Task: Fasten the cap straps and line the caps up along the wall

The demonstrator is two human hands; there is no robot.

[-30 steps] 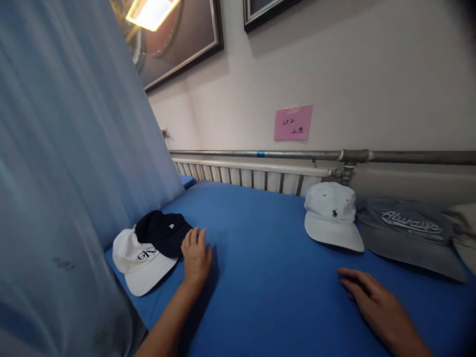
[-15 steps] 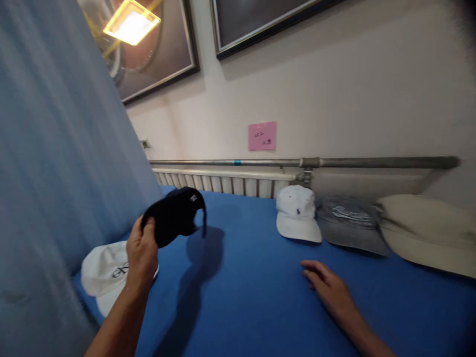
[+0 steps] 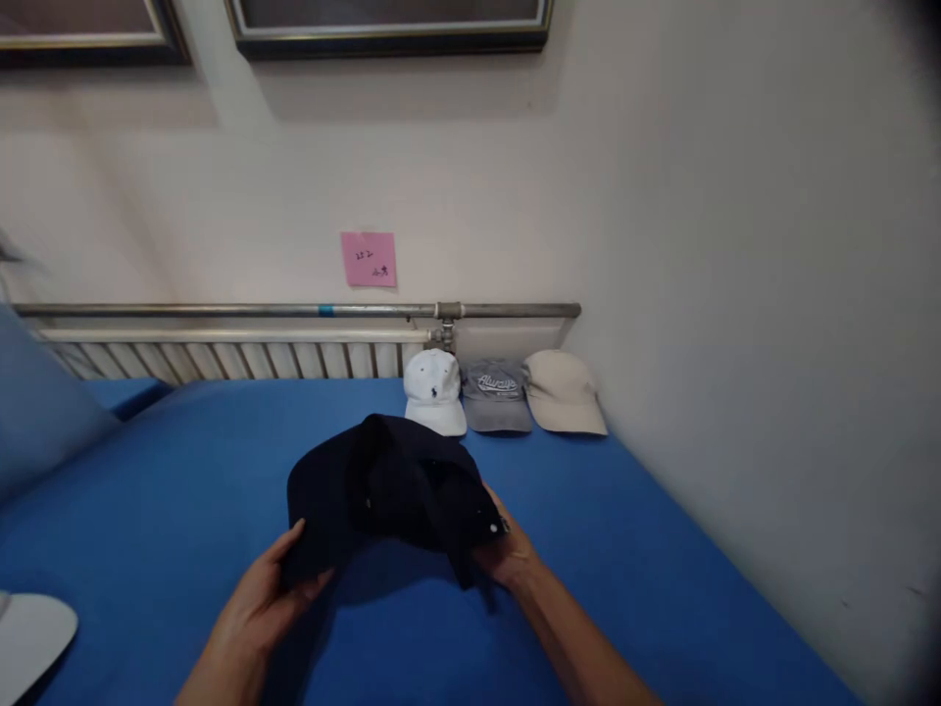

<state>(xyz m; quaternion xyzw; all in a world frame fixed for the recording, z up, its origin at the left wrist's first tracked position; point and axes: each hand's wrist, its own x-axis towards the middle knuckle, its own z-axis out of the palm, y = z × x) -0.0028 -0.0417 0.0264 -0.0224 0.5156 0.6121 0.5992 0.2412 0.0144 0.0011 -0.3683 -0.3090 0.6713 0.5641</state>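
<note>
Spanning both hands, the dark cap [image 3: 382,485], brim pinched by the left hand [image 3: 275,593].

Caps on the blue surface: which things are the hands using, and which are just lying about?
In use:
navy fabric cap, brim in the left hand, right hand at its back

Just lying about, it seems:
white fabric cap with dark logo
grey fabric cap with white lettering
beige fabric cap
white brim, left edge
</note>
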